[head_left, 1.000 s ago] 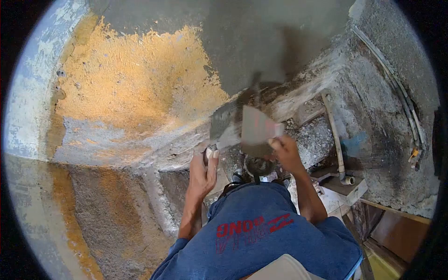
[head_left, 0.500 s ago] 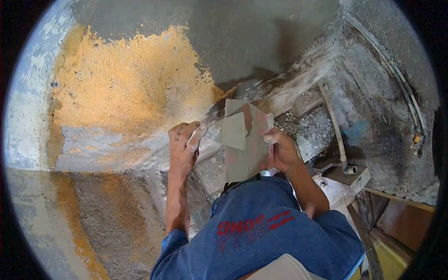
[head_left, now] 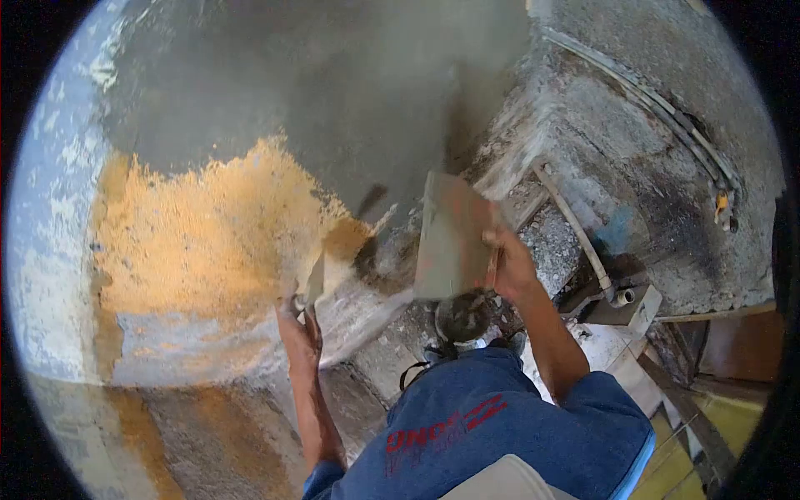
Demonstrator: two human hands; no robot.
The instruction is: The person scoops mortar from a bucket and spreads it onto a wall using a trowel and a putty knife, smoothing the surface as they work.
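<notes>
My left hand is closed around a putty knife, its blade pointing up in front of the orange patch of wall. The handle is mostly hidden by my fingers. My right hand grips the right edge of a flat rectangular board, reddish in places and smeared with grey plaster. The board is tilted and held apart from the knife. Above both hands, smooth grey plaster covers the upper wall, bordering the rough orange patch.
A dark round container is below the board. A pipe leans along the rubble at right. Thin conduits hang on the right wall. Debris lies along the wall's foot.
My left hand has drawn the putty knife away from the board, toward the left and down. The board has turned slightly, and the camera view has tilted up toward the wall.
</notes>
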